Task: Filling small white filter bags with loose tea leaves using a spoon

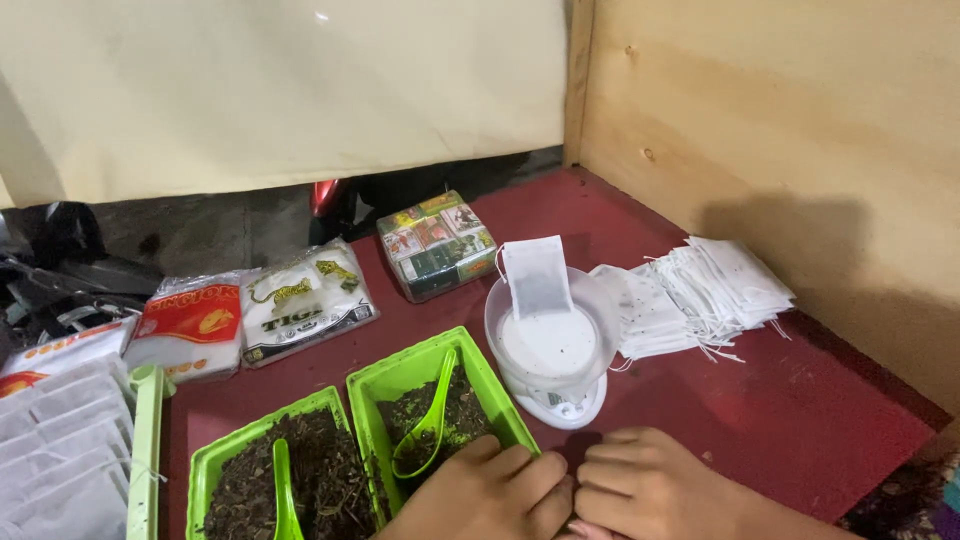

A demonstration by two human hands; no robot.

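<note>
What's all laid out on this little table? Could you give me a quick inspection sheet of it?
Surface: red tabletop, dark specks near the scale.
Job's things: two green trays of dark loose leaves, a green spoon in each; white scale with an empty tea bag leaning in its bowl.
Clutter: pile of empty tea bags; three plastic packets; block of small boxes; filled bags in a side tray.
Grippers: left hand and right hand rest together at the near edge, holding nothing visible.
Cables: nothing seen.
Surroundings: wooden panel right, cream sheet behind.
</note>
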